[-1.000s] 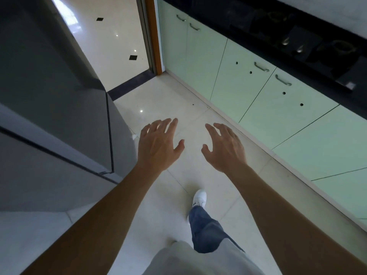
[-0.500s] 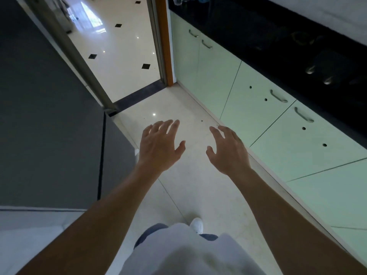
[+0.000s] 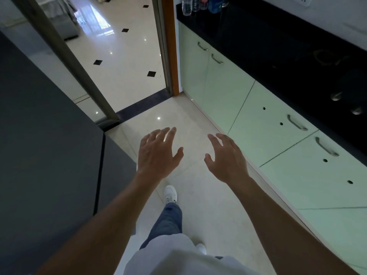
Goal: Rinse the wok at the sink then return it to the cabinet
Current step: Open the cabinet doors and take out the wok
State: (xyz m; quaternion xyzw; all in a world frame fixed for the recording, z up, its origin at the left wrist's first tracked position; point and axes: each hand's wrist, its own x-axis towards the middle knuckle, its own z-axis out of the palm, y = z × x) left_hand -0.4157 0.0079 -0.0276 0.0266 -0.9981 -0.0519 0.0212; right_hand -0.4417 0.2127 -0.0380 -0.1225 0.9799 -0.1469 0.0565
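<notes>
Pale tile floor (image 3: 198,120) (glossy) carries white shoe (image 3: 170,193); dark appliance (image 3: 49,155), prob. fridge, stands at left.

A single head-worn wide-angle camera looks forward and down, close over the floor (image 3: 198,120), beside green cabinets (image 3: 268,135) at right.

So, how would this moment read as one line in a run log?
place: tiled floor | cabinet doors: closed | left hand: open, empty | right hand: open, empty | wok: not in view
</notes>
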